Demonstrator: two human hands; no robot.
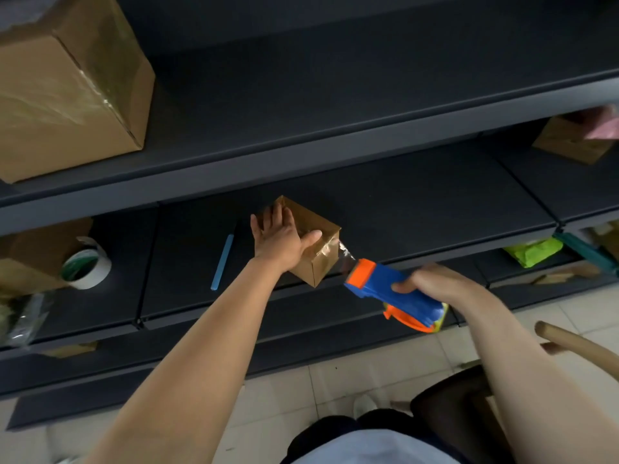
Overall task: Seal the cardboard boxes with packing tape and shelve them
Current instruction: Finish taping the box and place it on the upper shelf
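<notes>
A small cardboard box (321, 252) sits on the dark middle shelf (418, 209), near its front edge. My left hand (279, 239) lies flat on the box's top, fingers spread, pressing it down. My right hand (432, 283) grips a blue and orange tape dispenser (392, 289) just right of the box. A strip of clear tape (346, 254) stretches from the dispenser's orange head to the box's right side. A large taped cardboard box (67, 85) stands on the upper shelf at the left.
A roll of tape (86, 267) and a blue stick (221, 262) lie on the shelf left of the small box. Another box (30, 256) sits at far left, an open box (574, 140) at far right, a green packet (532, 251) below. A wooden chair back (576, 346) is by my right arm.
</notes>
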